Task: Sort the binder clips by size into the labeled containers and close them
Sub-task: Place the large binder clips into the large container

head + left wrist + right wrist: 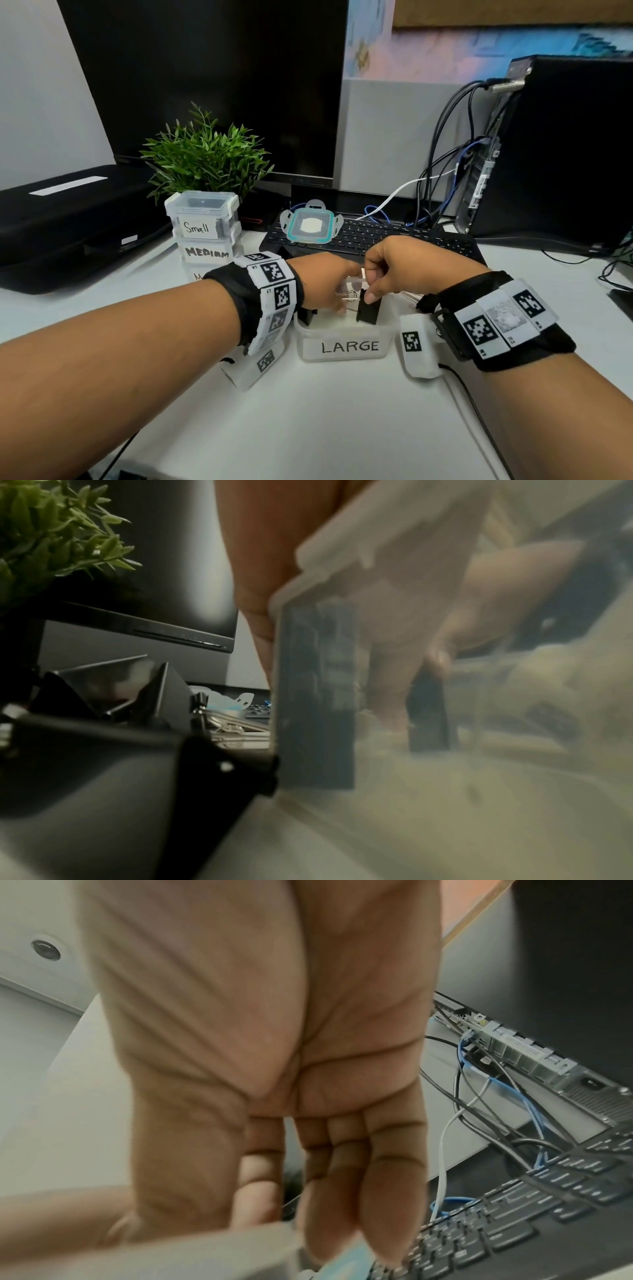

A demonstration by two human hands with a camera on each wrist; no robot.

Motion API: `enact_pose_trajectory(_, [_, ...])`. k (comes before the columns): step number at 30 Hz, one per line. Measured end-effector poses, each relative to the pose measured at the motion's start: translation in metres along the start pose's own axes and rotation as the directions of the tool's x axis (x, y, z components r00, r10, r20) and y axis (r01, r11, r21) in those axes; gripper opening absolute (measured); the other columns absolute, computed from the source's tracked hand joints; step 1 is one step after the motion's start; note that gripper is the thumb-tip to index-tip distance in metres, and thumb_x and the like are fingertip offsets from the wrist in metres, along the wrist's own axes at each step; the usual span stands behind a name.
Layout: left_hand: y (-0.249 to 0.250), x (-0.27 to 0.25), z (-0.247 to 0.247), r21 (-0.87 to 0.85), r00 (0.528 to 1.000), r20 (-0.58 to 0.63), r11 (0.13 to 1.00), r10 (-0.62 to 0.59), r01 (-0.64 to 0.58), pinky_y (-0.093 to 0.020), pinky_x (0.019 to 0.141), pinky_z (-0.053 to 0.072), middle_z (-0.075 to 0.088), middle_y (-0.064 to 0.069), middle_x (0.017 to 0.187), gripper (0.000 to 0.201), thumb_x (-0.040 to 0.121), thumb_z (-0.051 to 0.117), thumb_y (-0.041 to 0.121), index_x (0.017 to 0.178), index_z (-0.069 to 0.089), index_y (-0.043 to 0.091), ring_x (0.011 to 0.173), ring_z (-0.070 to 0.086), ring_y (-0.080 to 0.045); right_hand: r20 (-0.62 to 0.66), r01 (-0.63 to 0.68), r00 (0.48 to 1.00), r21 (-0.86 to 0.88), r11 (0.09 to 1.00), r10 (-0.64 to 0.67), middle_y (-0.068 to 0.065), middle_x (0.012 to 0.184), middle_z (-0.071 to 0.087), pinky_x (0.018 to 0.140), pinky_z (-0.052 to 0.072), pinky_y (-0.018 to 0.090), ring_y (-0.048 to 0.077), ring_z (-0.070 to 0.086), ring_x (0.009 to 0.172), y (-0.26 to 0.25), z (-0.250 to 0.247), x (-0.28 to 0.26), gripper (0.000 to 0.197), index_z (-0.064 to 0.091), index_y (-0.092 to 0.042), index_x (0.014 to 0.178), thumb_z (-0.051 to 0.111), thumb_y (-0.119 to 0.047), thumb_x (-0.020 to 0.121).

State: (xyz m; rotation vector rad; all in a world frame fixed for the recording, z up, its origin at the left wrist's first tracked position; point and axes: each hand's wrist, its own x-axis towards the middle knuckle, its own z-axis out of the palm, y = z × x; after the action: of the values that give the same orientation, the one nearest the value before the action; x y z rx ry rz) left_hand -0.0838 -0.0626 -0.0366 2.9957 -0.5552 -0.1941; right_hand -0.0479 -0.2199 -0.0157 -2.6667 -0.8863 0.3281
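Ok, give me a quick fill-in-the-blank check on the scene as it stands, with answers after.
1. The right hand pinches a black binder clip over the container labeled ____.
2. The teal-rimmed lid lies on the ____.
3. The container labeled Small is stacked on the one labeled ____.
4. Behind that stack stands a green ____.

Missing words: LARGE; keyboard; MEDIUM; plant

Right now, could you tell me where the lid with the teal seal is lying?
In the head view, the teal-sealed lid rests on the left end of the black keyboard, behind the LARGE container and right of the stacked Small container.
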Motion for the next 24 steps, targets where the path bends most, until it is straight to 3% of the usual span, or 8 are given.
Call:
enact_pose_trajectory(5, [-0.003,0.0,0.005,0.002,0.999,0.032,1.0,-0.008,0.008,-0.027,0.076,0.043,0.061,0.0,0.111,0.039,0.09,0.059,0.022,0.126,0.044,0.021,0.099,0.056,-0.018,-0.103,-0.168,0.98,0.015,0.986,0.169,-0.008,0.074,0.064,0.064,0.045,0.025,0.009,0.057,0.066,0.034,-0.027,-0.014,0.026,0.064,-0.022,0.08,0.079,-0.04,0.071])
enact_pose_trajectory(8, [-0.004,-0.002,0.005,0.014,0.999,0.049,1.0,0.002,-0.003,-0.027,0.079,0.043,0.06,0.0,0.117,0.04,0.092,0.055,0.021,0.13,0.04,0.022,0.103,0.056,-0.019,0.014,-0.357,0.933,-0.059,0.932,0.358,0.002,0.09,0.067,0.068,0.052,0.031,0.015,0.059,0.075,0.057,-0.033,-0.021,0.031,0.063,-0.021,0.091,0.08,-0.037,0.071])
enact_pose_trajectory(10, [-0.004,-0.003,0.005,0.025,0.999,0.054,1.0,0.003,-0.004,-0.027,0.078,0.043,0.059,0.0,0.119,0.042,0.093,0.053,0.02,0.132,0.038,0.022,0.104,0.055,-0.019,0.106,-0.426,0.891,-0.139,0.894,0.441,0.003,0.094,0.066,0.064,0.049,0.027,0.015,0.057,0.076,0.059,-0.027,-0.019,0.038,0.062,-0.02,0.099,0.08,-0.039,0.07])
enact_pose_trajectory(15, [-0.002,-0.005,0.004,0.037,0.998,0.067,0.999,-0.014,0.011,-0.028,0.079,0.043,0.059,-0.003,0.122,0.046,0.093,0.053,0.018,0.135,0.035,0.02,0.108,0.055,-0.022,0.198,-0.445,0.861,-0.157,0.882,0.469,0.003,0.111,0.061,0.055,0.047,0.022,0.013,0.056,0.071,0.053,-0.017,-0.011,0.048,0.06,-0.016,0.111,0.079,-0.036,0.072])
enact_pose_trajectory(18, [0.0,-0.006,0.002,0.004,0.997,0.073,1.0,-0.018,0.018,-0.032,0.086,0.049,0.058,0.0,0.122,0.051,0.091,0.052,0.016,0.137,0.033,0.024,0.104,0.056,-0.02,0.209,-0.434,0.858,-0.196,0.879,0.47,0.002,0.103,0.064,0.054,0.047,0.021,0.012,0.057,0.068,0.051,-0.015,-0.01,0.048,0.06,-0.018,0.111,0.08,-0.037,0.071])
enact_pose_trajectory(21, [0.001,-0.006,0.001,-0.04,0.996,0.085,0.999,-0.009,0.013,-0.039,0.089,0.051,0.058,0.007,0.119,0.059,0.089,0.053,0.016,0.139,0.028,0.033,0.096,0.054,-0.013,0.208,-0.423,0.858,-0.235,0.875,0.471,0.007,0.101,0.07,0.065,0.053,0.025,0.017,0.061,0.073,0.054,-0.012,-0.008,0.044,0.067,-0.013,0.107,0.079,-0.037,0.072])
enact_pose_trajectory(24, [0.001,-0.005,0.002,-0.024,0.997,0.081,1.0,-0.005,0.007,-0.032,0.088,0.049,0.058,0.005,0.122,0.057,0.089,0.053,0.018,0.14,0.029,0.031,0.101,0.055,-0.015,0.167,-0.417,0.864,-0.294,0.86,0.476,0.006,0.1,0.072,0.082,0.056,0.032,0.021,0.068,0.089,0.06,-0.01,-0.006,0.039,0.07,-0.012,0.103,0.075,-0.038,0.074])
